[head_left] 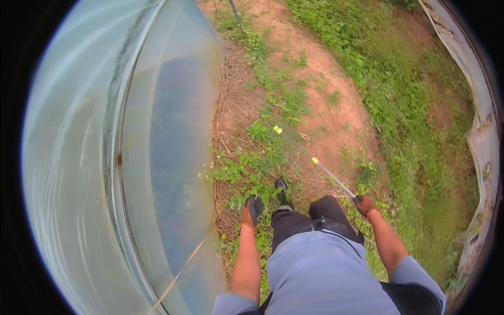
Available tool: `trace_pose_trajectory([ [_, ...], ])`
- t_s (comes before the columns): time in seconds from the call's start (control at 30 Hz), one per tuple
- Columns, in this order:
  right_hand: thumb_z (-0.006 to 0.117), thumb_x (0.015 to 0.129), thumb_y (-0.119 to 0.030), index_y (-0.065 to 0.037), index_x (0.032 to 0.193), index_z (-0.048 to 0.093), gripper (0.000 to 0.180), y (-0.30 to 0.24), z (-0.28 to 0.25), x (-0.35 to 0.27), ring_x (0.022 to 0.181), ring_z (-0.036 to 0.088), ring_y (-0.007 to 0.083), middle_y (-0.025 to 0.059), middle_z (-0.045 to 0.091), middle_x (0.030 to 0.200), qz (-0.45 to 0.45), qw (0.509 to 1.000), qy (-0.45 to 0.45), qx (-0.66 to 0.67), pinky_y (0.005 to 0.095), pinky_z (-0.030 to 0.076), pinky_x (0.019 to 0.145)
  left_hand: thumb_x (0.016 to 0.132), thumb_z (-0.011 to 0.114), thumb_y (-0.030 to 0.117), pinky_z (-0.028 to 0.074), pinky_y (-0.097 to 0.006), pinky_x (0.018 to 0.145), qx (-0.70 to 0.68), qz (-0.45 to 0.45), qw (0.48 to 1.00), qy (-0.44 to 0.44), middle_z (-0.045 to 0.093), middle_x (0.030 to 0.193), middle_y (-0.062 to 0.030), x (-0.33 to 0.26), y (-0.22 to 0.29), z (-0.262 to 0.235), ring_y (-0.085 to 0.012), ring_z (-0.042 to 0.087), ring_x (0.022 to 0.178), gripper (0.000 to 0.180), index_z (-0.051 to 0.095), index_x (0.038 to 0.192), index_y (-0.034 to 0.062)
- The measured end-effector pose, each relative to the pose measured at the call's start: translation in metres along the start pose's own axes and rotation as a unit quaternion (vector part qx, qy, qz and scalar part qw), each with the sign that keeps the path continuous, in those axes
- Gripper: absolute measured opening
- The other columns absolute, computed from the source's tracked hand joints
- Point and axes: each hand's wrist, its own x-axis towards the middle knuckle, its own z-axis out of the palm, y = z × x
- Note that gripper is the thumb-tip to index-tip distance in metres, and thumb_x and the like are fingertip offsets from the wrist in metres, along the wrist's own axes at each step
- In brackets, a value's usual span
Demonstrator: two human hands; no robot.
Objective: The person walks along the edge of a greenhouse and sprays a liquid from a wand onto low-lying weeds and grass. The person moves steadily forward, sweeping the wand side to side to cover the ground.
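While the gloved right hand (363,205) grips a thin pole (338,181), its yellow tip (315,160) ahead and left of that grip, the left hand (253,211) hangs beside leafy plants (237,169), whether closed I cannot tell

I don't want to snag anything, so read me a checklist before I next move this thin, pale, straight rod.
1. Right hand, in a dark-and-orange glove, closed around the thin, pale, straight rod: ok.
2. Yellow rod tip clear of the translucent plastic sheeting: ok.
3. Second small yellow piece joined to the rod: cannot tell.
4. Left hand, likewise gloved, empty: cannot tell.
5. Black boot clear of leafy green weeds: not ok.
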Motion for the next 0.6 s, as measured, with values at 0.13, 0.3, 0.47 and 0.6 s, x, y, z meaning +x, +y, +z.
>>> trace_pose_trajectory([
  [0.13,0.049,0.089,-0.032,-0.001,0.100,0.065,0.036,-0.001,-0.031,0.023,0.086,0.061,0.0433,0.0263,0.064,0.089,0.106,0.987,0.083,0.082,0.0475,0.047,0.077,0.092,0.053,0.036,0.052,-0.039,0.081,0.020,-0.076,0.997,-0.011,0.061,0.114,-0.0196,0.021,-0.012,-0.005,-0.0280,0.061,0.101,0.052,0.047,0.128,-0.0003],
  [0.3,0.048,0.089,-0.033,-0.003,0.104,0.063,0.037,-0.051,-0.056,0.059,0.091,0.061,0.0413,0.0249,0.064,0.094,0.036,0.997,0.036,0.066,0.0468,0.046,0.081,0.091,0.054,0.038,0.052,-0.039,0.077,0.053,-0.191,0.979,0.051,0.062,0.108,-0.0140,0.036,-0.043,-0.011,-0.0262,0.061,0.092,0.048,0.048,0.127,0.0067],
  [0.47,0.048,0.089,-0.030,-0.005,0.107,0.063,0.034,-0.068,-0.093,0.105,0.091,0.059,0.0428,0.0250,0.063,0.094,-0.039,0.999,-0.007,0.021,0.0485,0.046,0.081,0.090,0.053,0.038,0.051,-0.039,0.072,0.055,-0.158,0.985,0.044,0.062,0.106,-0.0131,0.041,-0.002,0.055,-0.0249,0.060,0.085,0.047,0.048,0.126,0.0078],
  [0.6,0.048,0.088,-0.034,-0.004,0.101,0.065,0.037,-0.071,-0.124,0.159,0.091,0.060,0.0416,0.0246,0.064,0.092,0.065,0.991,0.029,0.110,0.0472,0.046,0.081,0.090,0.053,0.040,0.051,-0.036,0.074,0.067,-0.118,0.990,0.046,0.062,0.107,-0.0135,0.060,0.045,0.108,-0.0223,0.061,0.088,0.050,0.048,0.127,0.0072],
])
